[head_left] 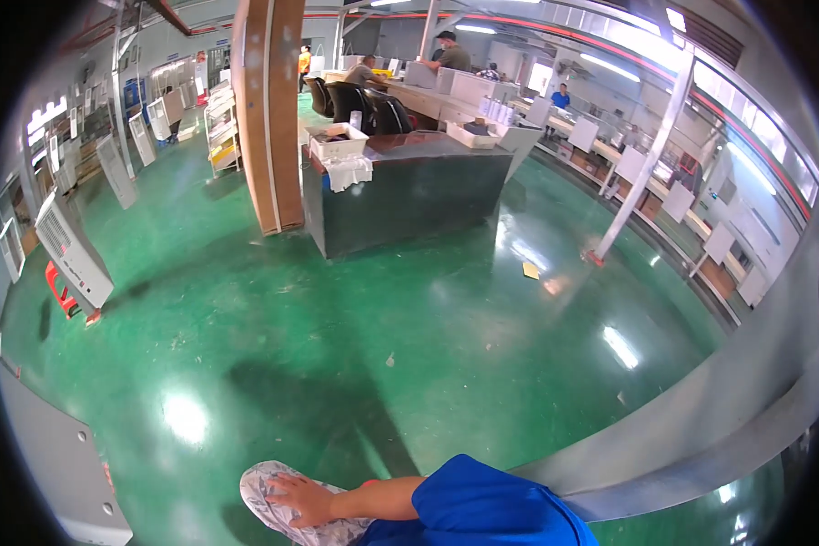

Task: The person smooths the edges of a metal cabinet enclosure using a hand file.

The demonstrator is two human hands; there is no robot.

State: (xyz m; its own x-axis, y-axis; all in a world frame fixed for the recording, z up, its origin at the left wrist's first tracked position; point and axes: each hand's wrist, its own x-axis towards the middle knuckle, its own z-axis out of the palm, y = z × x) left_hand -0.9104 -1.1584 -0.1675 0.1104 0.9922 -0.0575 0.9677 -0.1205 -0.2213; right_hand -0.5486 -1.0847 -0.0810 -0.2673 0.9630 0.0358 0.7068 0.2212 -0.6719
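From the lower right, a bare forearm in a blue sleeve (496, 505) reaches across to the left; by its side I take it for my right arm. My right hand (305, 500) lies on a rounded, mitt-like piece of white and grey patterned cloth (259, 482). The fingers are spread over its surface and do not visibly wrap round it. What lies inside or under the cloth is hidden. My left hand does not show.
A dark desk (409, 196) bearing white bins stands ahead beside a brown pillar (278, 118). At left a white panel (73, 250) leans by a red stool (62, 289). A grey metal beam (664, 437) crosses at right. A yellow piece (530, 270) lies on the green floor. Several people work farther back.
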